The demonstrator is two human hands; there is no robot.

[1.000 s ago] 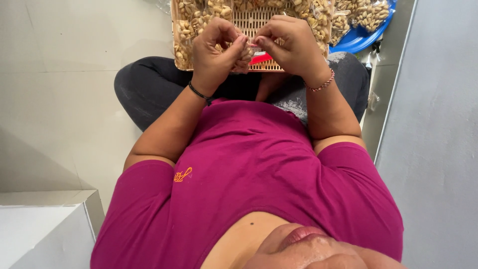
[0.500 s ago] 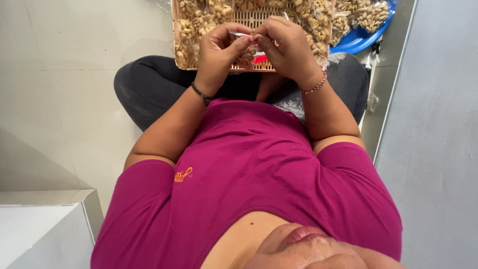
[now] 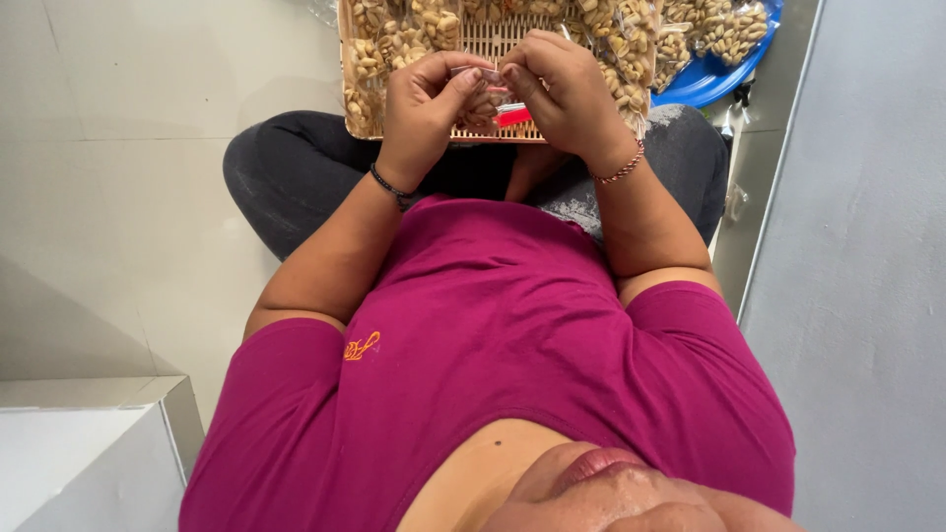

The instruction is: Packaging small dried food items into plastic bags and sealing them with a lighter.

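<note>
Left hand and right hand both pinching our small clear nut bag | over woven tray | risk: a loosened pinch probably spills nuts.

Two hands, left and right; one small clear packet between them; one woven tray; one blue basin; several nut packets, uncountable.

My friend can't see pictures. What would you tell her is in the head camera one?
Two hands, the left hand and right hand, pinch a small clear bag of nuts together over a woven tray filled with more nut bags. The person sits cross-legged on a pale floor, and a blue plate lies beside the tray.
</note>
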